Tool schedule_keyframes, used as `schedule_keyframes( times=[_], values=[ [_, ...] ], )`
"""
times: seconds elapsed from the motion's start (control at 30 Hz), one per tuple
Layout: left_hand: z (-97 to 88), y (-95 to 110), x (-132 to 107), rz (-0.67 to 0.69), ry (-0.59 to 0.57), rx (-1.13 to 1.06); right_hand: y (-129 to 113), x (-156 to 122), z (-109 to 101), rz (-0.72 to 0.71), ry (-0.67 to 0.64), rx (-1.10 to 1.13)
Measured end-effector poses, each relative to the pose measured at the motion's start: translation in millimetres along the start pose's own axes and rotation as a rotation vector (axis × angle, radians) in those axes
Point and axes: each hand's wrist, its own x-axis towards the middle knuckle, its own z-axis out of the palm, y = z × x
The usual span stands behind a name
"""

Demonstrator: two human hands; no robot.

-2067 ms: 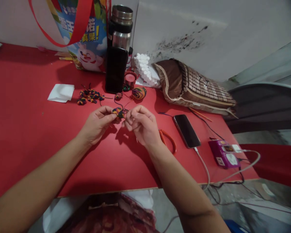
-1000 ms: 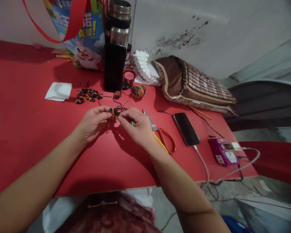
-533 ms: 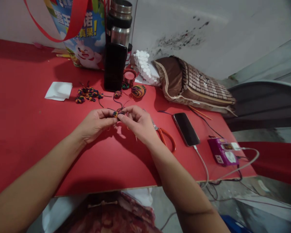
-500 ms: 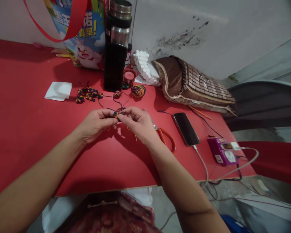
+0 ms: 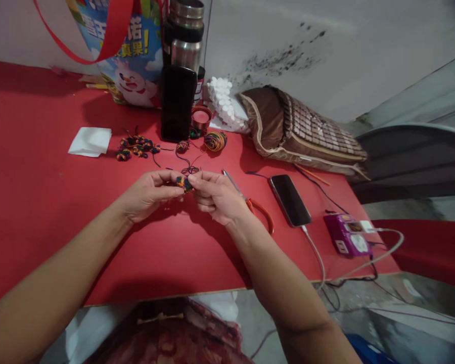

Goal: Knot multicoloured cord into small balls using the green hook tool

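A small knotted cord piece in dark blue, green and orange is pinched between both hands above the table. My left hand grips its left side with thumb and forefinger. On its right end, the fingertips of my right hand are closed, the other fingers curled under. Loose dark cord lies just beyond the fingers. Farther back are a small cord ball and a larger multicoloured cord ball. Several finished-looking cord knots lie in a cluster to the left.
Orange-handled pliers or scissors lie beside my right wrist. A charging phone and a purple box with cables are on the right. Behind stand a dark phone, a steel flask, a printed bag and a brown cushion.
My right hand has turned and shifted its fingertips to the right end of the cord piece, so more of its patterned surface shows. The left hand stays nearly in place.
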Motion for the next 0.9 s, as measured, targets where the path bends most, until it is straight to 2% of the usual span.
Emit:
schedule_keyframes(
  times=[0.1,0.2,0.3,0.4,0.57,0.63,0.8,0.9],
  values=[
    [2.3,0.7,-0.8,0.006,0.047,0.022,-0.5,-0.5,0.7,-0.05,0.048,-0.071],
    [5.1,3.1,-0.5,0.035,0.122,-0.011,-2.1,-2.1,-1.6,-0.158,0.084,-0.263],
    [5.4,5.5,0.4,0.046,0.188,-0.022,-1.3,-2.7,-5.3,-0.231,0.034,-0.517],
    [3.2,5.2,0.6,0.034,0.193,0.013,3.8,-1.1,-6.4,-0.275,-0.008,-0.637],
    [1.6,1.3,-1.4,0.054,0.119,0.062,11.3,-0.5,-1.2,-0.354,-0.031,-0.716],
    [2.7,1.1,-2.0,0.069,0.133,0.065,11.4,-2.2,1.5,-0.355,-0.026,-0.706],
    [6.3,0.7,-1.8,0.24,0.156,0.195,11.7,-5.3,7.3,-0.313,-0.02,-0.628],
    [8.3,-1.2,-2.3,0.22,0.157,0.146,14.6,-5.1,10.4,-0.348,-0.02,-0.572]
  ],
)
